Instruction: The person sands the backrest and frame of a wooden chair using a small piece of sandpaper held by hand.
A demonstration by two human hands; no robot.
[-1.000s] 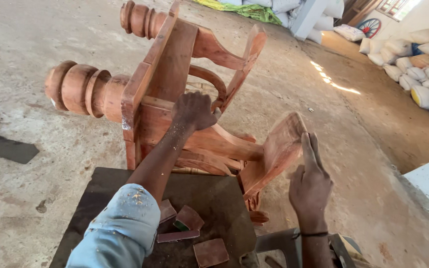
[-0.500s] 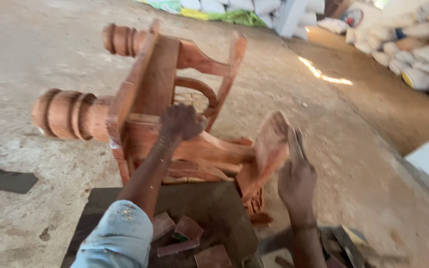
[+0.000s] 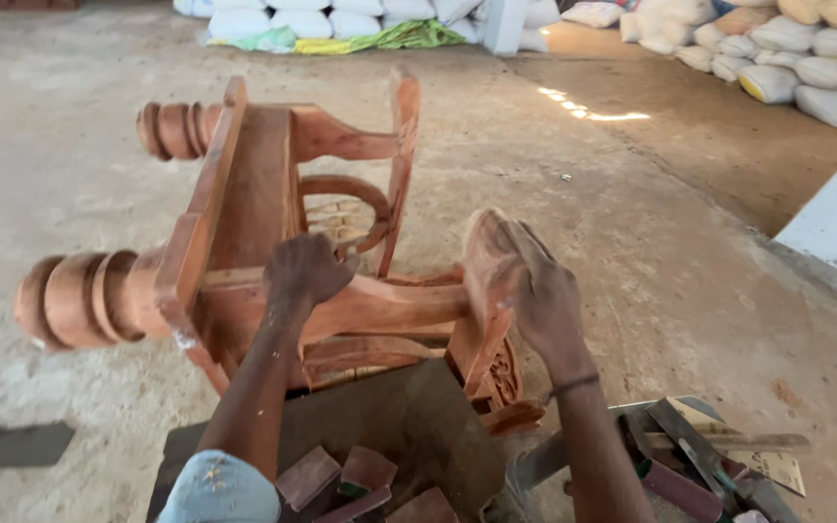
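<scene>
Sacks point(image 3: 777, 58) stacked far right; left hand point(image 3: 307, 271) gripping chair frame point(image 3: 244, 223), right hand point(image 3: 540, 291) flat on chair arm point(image 3: 486, 281)

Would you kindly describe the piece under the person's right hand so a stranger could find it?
Start at the reddish-brown carved wooden chair lying on its side on the dusty concrete floor. The right hand presses on its flat curved wooden panel, unlike the chair's round turned legs.

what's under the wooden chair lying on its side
The wooden chair lies partly on a dark board, with concrete floor under its turned legs. The contact area is hidden.
</scene>
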